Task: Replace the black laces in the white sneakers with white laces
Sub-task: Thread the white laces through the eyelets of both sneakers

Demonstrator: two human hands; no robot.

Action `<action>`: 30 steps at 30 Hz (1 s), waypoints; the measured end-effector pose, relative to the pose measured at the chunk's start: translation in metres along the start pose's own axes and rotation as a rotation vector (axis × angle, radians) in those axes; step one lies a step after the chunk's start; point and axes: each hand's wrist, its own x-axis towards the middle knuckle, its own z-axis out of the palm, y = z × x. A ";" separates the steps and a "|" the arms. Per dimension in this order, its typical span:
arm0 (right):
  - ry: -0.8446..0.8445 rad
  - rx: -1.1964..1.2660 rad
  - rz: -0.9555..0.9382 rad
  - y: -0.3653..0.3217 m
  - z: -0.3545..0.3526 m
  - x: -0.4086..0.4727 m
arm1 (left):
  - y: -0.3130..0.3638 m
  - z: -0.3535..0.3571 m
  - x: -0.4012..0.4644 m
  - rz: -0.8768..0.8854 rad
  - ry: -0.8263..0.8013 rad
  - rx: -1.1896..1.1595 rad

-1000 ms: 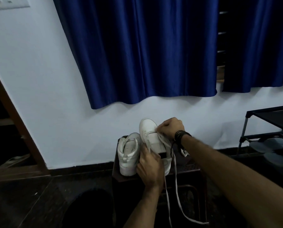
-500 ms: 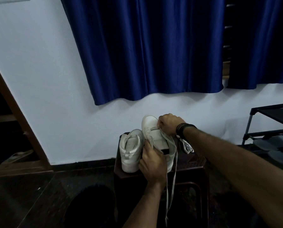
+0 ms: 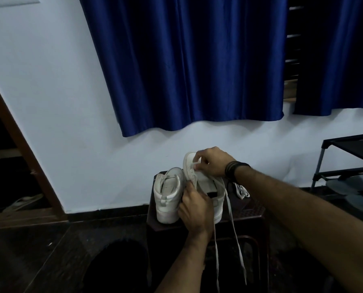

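Two white sneakers stand on a dark stool (image 3: pixel 252 216) by the wall. The left sneaker (image 3: pixel 168 197) sits with its heel towards me. The right sneaker (image 3: pixel 206 180) is tilted toe-up, and my left hand (image 3: pixel 194 210) grips its side near the eyelets. My right hand (image 3: pixel 212 161) pinches a white lace (image 3: pixel 229 206) at the top eyelets near the toe. Both lace ends hang down past the stool's front. A second white lace (image 3: pixel 241 190) lies bundled on the stool to the right, under my right wrist.
A white wall with a blue curtain (image 3: pixel 197 60) rises behind the stool. A black shoe rack (image 3: pixel 349 163) with sandals stands at the right. A wooden door frame (image 3: pixel 22 149) is at the left. The floor is dark.
My right hand has lifted slightly at the toe end and now pinches the lace, drawing it up from the eyelets. My left hand stays on the sneaker.
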 end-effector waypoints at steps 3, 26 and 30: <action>0.102 -0.072 0.010 -0.007 0.005 -0.002 | -0.001 0.001 -0.001 -0.025 -0.011 -0.003; 0.624 0.793 0.428 0.007 0.050 -0.012 | -0.010 -0.014 0.051 -0.244 -0.610 -0.076; 0.395 0.689 0.372 0.002 0.051 -0.011 | -0.010 -0.012 0.052 -0.282 -0.616 -0.073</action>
